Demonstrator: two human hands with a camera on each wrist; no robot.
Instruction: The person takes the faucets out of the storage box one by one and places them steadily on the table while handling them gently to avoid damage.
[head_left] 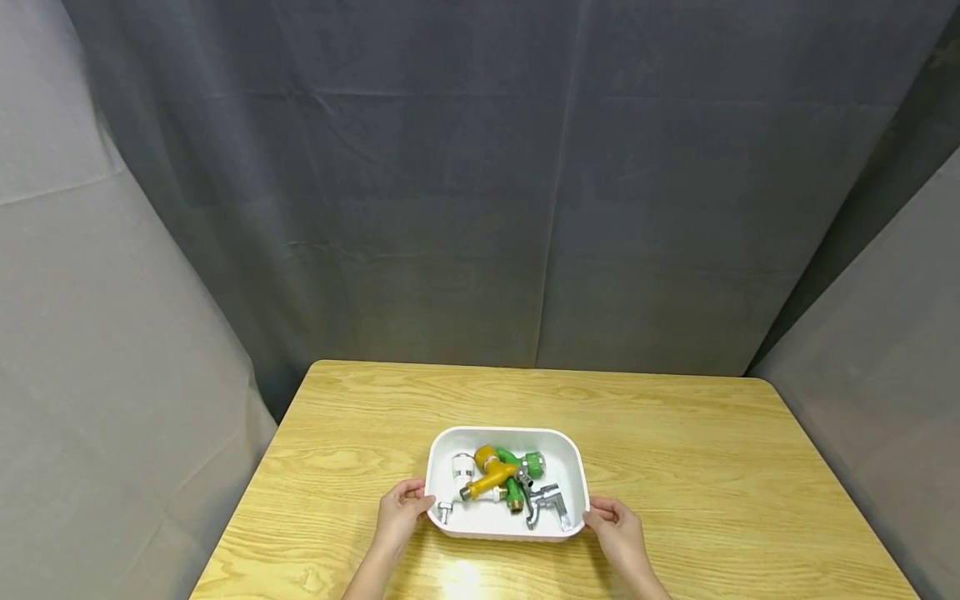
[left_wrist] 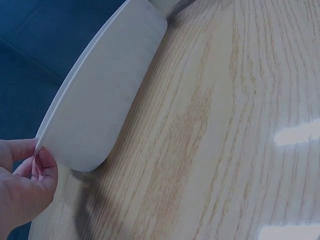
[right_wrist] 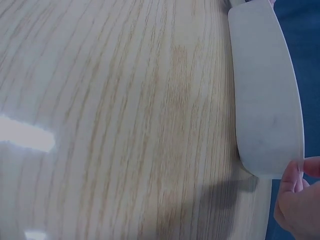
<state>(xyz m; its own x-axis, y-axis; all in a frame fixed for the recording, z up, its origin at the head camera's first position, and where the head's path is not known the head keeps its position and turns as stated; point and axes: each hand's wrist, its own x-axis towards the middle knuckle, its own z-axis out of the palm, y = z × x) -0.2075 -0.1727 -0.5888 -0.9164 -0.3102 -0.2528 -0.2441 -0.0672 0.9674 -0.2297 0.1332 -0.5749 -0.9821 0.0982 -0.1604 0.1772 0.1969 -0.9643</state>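
A white plastic basin [head_left: 491,528] with rounded corners stands on the wooden table. My left hand [head_left: 400,515] pinches its rim at the near left corner, thumb and fingers on either side of the edge, as the left wrist view also shows. At the near right corner my right hand [head_left: 617,531] pinches the rim in the same way. Inside the basin lie several taps: a yellow tap [head_left: 495,477], a green tap [head_left: 514,493] partly under it, a white tap [head_left: 462,467] on the left and chrome taps [head_left: 551,500] on the right.
The wood-grain table [head_left: 712,475] extends to both sides of the basin and behind it. A dark grey curtain [head_left: 450,208] hangs beyond the far edge. Pale grey cloths [head_left: 112,375] hang at the left and right.
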